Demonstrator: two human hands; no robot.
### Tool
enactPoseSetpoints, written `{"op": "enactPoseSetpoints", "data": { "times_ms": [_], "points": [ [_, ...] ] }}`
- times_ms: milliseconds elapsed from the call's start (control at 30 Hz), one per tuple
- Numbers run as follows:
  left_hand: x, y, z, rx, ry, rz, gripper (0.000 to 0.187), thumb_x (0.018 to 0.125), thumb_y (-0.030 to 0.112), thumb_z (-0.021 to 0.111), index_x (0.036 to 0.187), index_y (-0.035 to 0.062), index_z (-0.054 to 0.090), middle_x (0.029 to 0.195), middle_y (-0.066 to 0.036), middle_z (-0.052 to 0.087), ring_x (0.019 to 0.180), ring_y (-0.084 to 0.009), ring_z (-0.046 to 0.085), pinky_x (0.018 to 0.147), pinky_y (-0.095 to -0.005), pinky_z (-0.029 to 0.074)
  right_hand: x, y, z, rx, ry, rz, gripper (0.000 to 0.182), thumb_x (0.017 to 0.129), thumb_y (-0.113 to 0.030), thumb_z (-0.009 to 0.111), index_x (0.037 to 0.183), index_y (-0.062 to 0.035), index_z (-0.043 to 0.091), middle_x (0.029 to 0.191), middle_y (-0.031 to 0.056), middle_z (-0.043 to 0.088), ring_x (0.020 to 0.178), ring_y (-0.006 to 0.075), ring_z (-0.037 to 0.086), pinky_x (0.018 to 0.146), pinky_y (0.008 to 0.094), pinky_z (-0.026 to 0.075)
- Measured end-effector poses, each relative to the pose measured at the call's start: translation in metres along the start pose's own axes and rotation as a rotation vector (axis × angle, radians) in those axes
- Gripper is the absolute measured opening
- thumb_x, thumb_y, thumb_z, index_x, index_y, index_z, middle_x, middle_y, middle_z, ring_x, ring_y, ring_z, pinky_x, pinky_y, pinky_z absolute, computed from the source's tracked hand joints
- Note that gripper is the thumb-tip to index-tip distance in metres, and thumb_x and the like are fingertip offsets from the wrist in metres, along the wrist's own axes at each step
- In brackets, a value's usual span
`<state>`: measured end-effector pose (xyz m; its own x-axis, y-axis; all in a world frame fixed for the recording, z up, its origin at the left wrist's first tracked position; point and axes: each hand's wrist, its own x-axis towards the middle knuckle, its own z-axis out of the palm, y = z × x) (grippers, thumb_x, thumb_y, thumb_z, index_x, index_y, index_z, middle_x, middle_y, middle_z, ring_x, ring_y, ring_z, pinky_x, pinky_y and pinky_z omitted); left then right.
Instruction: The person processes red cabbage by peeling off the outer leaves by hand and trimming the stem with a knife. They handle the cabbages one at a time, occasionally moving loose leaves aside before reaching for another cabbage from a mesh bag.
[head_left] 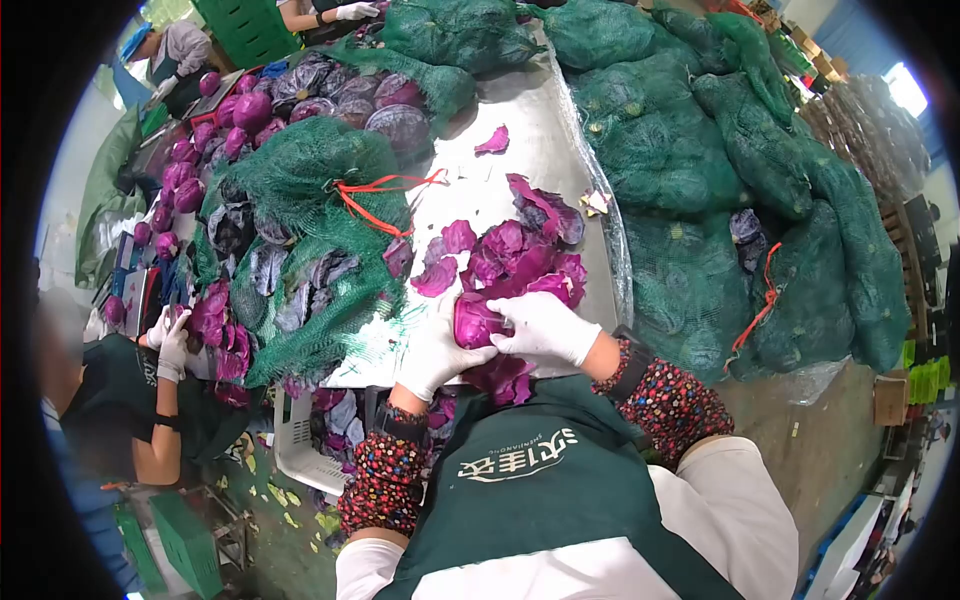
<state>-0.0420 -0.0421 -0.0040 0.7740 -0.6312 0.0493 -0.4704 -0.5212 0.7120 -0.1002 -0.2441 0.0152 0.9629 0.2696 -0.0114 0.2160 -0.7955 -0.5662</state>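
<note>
Between my two white-gloved hands sits a purple cabbage (pixel 478 322), near the front edge of the metal table (pixel 455 185). My left hand (pixel 433 350) wraps its left side, with the fingers closed against it. From the right, my right hand (pixel 548 328) grips the same head, thumb low and fingers over the top. Loose purple leaves (pixel 515 250) are heaped just beyond it, and one torn leaf (pixel 493 141) lies farther back. More leaves (pixel 500 380) show below my hands, by my green apron.
Green mesh sacks (pixel 650 150) are stacked along the right; another sack (pixel 310 170) with red string lies left. Peeled cabbages (pixel 185 170) line the far left. A white crate (pixel 300 450) with leaves stands below the table. A co-worker's gloved hands (pixel 170 340) work at left; others stand behind.
</note>
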Motion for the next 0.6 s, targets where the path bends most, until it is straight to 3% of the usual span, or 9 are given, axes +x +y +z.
{"op": "enactPoseSetpoints", "data": {
  "times_ms": [100,167,233,300,367,433,500,600],
  "points": [
    [0.006,-0.016,0.008,-0.194,-0.045,-0.076,0.096,0.061,0.040,0.086,0.136,0.0017,0.041,0.121,-0.020,0.055,0.114,-0.0352,0.055,0.097,-0.0413,0.046,0.005,0.004,0.022,-0.144,0.115,-0.043,0.033,0.081,-0.026,0.067,0.109,-0.0089,0.063,0.081,0.0132,0.067,0.071,0.0315,0.067,0.064,0.0423,0.053],
    [0.010,-0.017,0.003,-0.230,-0.126,-0.093,0.103,0.060,0.038,0.087,0.142,0.0013,0.037,0.128,-0.022,0.052,0.119,-0.0358,0.052,0.102,-0.0411,0.044,0.012,0.016,0.029,-0.190,0.239,0.039,0.021,0.083,-0.027,0.063,0.087,-0.0075,0.058,0.072,0.0139,0.064,0.071,0.0325,0.067,0.065,0.0442,0.053],
    [0.002,0.003,-0.010,0.065,-0.088,0.033,0.109,0.058,0.034,0.087,0.146,0.0012,0.033,0.134,-0.023,0.049,0.124,-0.0366,0.049,0.106,-0.0411,0.041,0.015,0.031,0.023,-0.034,0.464,0.195,0.017,0.084,-0.025,0.060,0.086,-0.0078,0.061,0.074,0.0134,0.066,0.068,0.0308,0.067,0.062,0.0418,0.054],
    [-0.009,0.007,-0.015,-0.048,-0.120,-0.014,0.110,0.055,0.030,0.087,0.146,0.0018,0.033,0.139,-0.023,0.046,0.129,-0.0377,0.044,0.110,-0.0430,0.036,0.020,0.059,0.025,0.404,0.453,0.520,0.018,0.084,-0.024,0.057,0.082,-0.0064,0.063,0.075,0.0143,0.068,0.066,0.0300,0.067,0.061,0.0385,0.054],
    [-0.028,0.003,-0.015,0.094,-0.074,0.083,0.108,0.054,0.027,0.086,0.146,0.0024,0.033,0.141,-0.022,0.044,0.134,-0.0379,0.038,0.113,-0.0450,0.031,0.008,0.070,0.011,0.596,0.242,0.716,0.021,0.083,-0.024,0.055,0.082,-0.0054,0.064,0.075,0.0164,0.068,0.066,0.0313,0.066,0.062,0.0373,0.054],
    [-0.046,0.007,-0.014,0.106,-0.038,0.080,0.109,0.052,0.022,0.088,0.145,0.0024,0.033,0.144,-0.021,0.039,0.136,-0.0412,0.033,0.115,-0.0467,0.027,0.002,0.082,0.018,0.541,0.199,0.778,0.021,0.082,-0.025,0.055,0.085,-0.0060,0.064,0.078,0.0178,0.068,0.073,0.0348,0.067,0.068,0.0416,0.054],
    [-0.061,0.014,-0.005,0.015,0.039,0.026,0.111,0.052,0.025,0.089,0.145,0.0025,0.033,0.143,-0.022,0.038,0.136,-0.0422,0.033,0.114,-0.0469,0.029,-0.001,0.085,0.033,0.079,0.389,0.606,0.023,0.081,-0.026,0.056,0.086,-0.0057,0.065,0.082,0.0187,0.068,0.079,0.0366,0.067,0.071,0.0451,0.053],
    [-0.070,0.013,0.000,-0.058,0.105,-0.059,0.110,0.054,0.029,0.090,0.145,0.0027,0.033,0.142,-0.024,0.038,0.135,-0.0412,0.035,0.112,-0.0472,0.032,0.004,0.077,0.038,0.024,0.422,0.634,0.024,0.081,-0.029,0.057,0.088,-0.0072,0.065,0.083,0.0184,0.069,0.083,0.0374,0.067,0.074,0.0471,0.052]
  ]
}}
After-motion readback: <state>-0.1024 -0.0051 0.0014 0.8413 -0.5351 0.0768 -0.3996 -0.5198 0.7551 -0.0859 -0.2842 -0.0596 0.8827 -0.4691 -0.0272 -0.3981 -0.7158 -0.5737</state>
